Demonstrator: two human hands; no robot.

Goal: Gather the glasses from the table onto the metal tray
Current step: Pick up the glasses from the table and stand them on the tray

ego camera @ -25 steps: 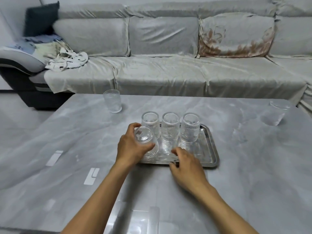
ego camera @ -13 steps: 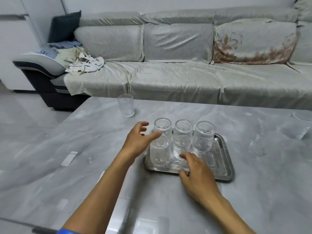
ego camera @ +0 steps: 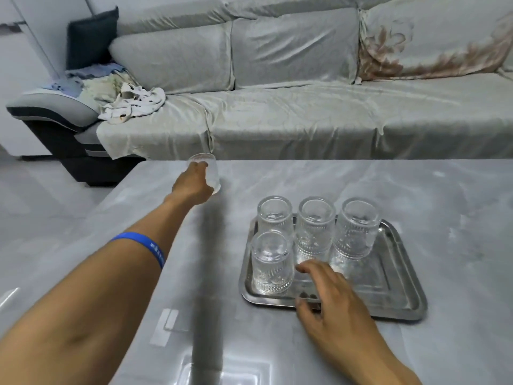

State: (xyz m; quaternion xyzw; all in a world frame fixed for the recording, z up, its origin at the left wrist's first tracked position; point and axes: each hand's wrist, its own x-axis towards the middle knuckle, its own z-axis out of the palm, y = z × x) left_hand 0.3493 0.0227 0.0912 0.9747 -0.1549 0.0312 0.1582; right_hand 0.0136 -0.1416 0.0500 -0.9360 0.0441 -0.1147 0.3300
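A metal tray [ego camera: 397, 298] lies on the grey marble table [ego camera: 277, 179]. Several ribbed glasses stand upside down on the tray: three in a back row [ego camera: 315, 223] and one at the front left [ego camera: 272, 262]. My right hand [ego camera: 330, 298] rests on the tray's near rim, thumb under the edge and fingers on the tray floor. My left hand [ego camera: 194, 183] is stretched out to the table's far left and is wrapped around a lone clear glass [ego camera: 209, 169] that stands there.
A grey sofa [ego camera: 305, 115] runs along the far side of the table, with crumpled clothes [ego camera: 130, 102] on its left end. Pale tape marks [ego camera: 166, 326] lie on the near table surface. A blue band circles my left forearm.
My left hand let go of the front-left glass on the tray and reached far left to the lone glass. My right hand stayed on the tray's rim. The view turned left.
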